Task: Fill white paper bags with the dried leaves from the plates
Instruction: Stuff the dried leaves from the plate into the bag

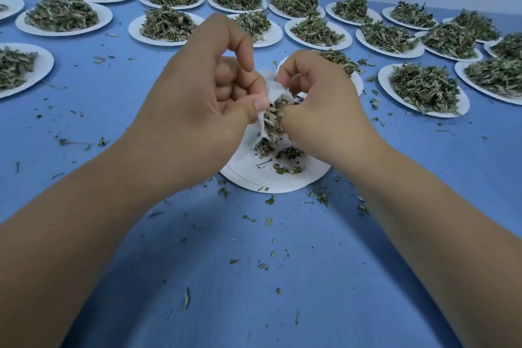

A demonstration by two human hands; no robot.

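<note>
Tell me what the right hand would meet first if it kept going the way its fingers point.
Probably the white bag, pinched by the left hand; the right hand holds leaves right at its mouth, though depth is unclear.

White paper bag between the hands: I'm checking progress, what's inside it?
Dried leaves show at the mouth of the white paper bag. Its fill level is hidden: left hand and right hand cover its sides.

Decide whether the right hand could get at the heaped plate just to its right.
Probably yes: nothing stands between the right hand and that plate, though the hand is busy pinching leaves at the bag.
</note>
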